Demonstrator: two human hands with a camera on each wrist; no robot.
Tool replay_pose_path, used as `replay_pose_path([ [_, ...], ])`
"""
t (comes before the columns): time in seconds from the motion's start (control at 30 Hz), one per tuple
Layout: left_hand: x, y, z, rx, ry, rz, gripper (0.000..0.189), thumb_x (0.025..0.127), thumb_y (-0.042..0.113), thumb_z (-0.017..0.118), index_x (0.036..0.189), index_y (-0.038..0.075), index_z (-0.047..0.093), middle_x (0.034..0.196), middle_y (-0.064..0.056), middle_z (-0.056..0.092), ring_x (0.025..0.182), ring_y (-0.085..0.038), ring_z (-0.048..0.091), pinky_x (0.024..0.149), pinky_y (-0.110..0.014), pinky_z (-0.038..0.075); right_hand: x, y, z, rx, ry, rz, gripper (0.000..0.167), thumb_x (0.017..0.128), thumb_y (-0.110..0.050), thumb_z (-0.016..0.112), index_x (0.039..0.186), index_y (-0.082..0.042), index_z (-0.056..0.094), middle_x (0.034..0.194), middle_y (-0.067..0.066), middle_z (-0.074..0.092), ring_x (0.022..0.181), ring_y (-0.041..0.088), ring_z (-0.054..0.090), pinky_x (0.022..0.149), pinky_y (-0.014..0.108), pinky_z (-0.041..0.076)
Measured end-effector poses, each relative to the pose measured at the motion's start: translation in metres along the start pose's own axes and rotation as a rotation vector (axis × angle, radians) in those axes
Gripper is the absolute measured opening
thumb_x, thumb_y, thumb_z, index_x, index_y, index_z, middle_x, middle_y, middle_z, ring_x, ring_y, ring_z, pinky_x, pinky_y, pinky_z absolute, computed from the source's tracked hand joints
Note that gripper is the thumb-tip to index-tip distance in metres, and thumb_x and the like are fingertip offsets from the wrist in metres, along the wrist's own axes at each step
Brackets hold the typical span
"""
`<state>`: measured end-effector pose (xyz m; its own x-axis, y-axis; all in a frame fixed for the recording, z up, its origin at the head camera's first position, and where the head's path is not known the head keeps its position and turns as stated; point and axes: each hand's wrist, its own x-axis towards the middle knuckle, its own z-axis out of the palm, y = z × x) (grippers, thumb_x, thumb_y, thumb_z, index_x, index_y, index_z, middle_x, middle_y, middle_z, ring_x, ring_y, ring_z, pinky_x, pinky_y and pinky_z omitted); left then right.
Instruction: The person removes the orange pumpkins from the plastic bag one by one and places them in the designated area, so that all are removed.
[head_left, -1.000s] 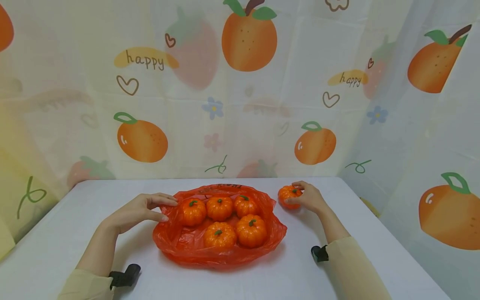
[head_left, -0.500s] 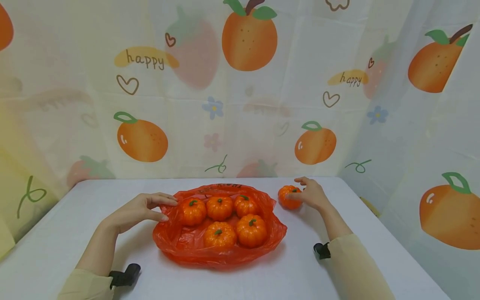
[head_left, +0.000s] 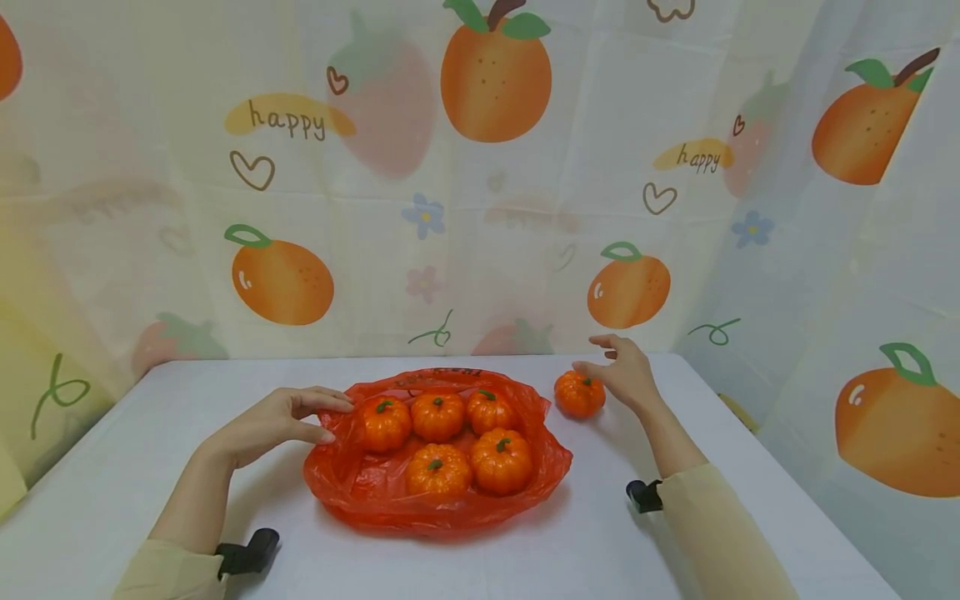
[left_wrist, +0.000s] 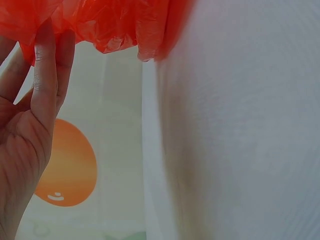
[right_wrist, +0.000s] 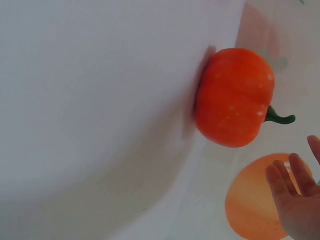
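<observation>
five orange pumpkins fill the red bag; a lone pumpkin sits just right of it on the counter.
the right wrist view cuts off your right hand, free and loosely spread above that one; your left hand, ungripping, touches the bag's rim.

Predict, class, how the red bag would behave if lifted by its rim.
The bag would probably flop and crumple, since its thin-looking film is already wrinkled. Its middle would likely sag, with five pumpkins resting inside. Those might roll together, as they are rounded and seem to lie loose.
</observation>
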<state>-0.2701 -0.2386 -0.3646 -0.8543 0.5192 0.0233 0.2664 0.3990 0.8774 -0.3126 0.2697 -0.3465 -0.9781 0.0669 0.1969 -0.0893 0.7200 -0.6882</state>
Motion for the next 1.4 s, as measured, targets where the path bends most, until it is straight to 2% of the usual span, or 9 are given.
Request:
replay_pose_path([
  [0.27,-0.001,0.001,0.000,0.009,0.006,-0.003,0.041,0.086,0.019,0.072,0.126,0.009,0.067,0.145,-0.023,0.049,0.113,0.016,0.046,0.088,-0.023,0.053,-0.002,-0.013,-0.001,0.056,-0.006,-0.051,0.061,0.088,-0.038,0.071,0.141,-0.014,0.053,0.149,0.014,0.048,0.133,0.040,0.050,0.104,0.053,0.049],
  [0.8,-0.001,0.001,0.000,0.008,0.007,-0.005,0.041,0.087,0.019,0.071,0.126,0.009,0.067,0.146,-0.023,0.048,0.113,0.015,0.047,0.088,-0.024,0.053,-0.013,-0.044,0.005,0.162,-0.073,-0.183,0.055,0.086,-0.031,0.075,0.134,-0.012,0.057,0.141,0.013,0.057,0.128,0.036,0.055,0.108,0.051,0.046],
  [1.03,-0.002,0.004,-0.001,0.008,0.010,-0.010,0.042,0.087,0.019,0.071,0.127,0.008,0.066,0.146,-0.023,0.048,0.113,0.015,0.047,0.088,-0.024,0.053,-0.021,-0.057,0.009,0.238,-0.137,-0.222,0.052,0.087,-0.028,0.074,0.134,-0.014,0.057,0.142,0.010,0.056,0.128,0.035,0.056,0.107,0.051,0.047],
  [1.4,-0.003,0.007,0.000,0.006,0.008,-0.005,0.042,0.087,0.018,0.071,0.127,0.007,0.066,0.147,-0.024,0.047,0.112,0.017,0.047,0.088,-0.023,0.053,-0.036,-0.080,0.025,0.298,-0.260,-0.306,0.055,0.083,-0.024,0.077,0.134,-0.015,0.058,0.139,0.008,0.057,0.128,0.033,0.056,0.109,0.053,0.044],
])
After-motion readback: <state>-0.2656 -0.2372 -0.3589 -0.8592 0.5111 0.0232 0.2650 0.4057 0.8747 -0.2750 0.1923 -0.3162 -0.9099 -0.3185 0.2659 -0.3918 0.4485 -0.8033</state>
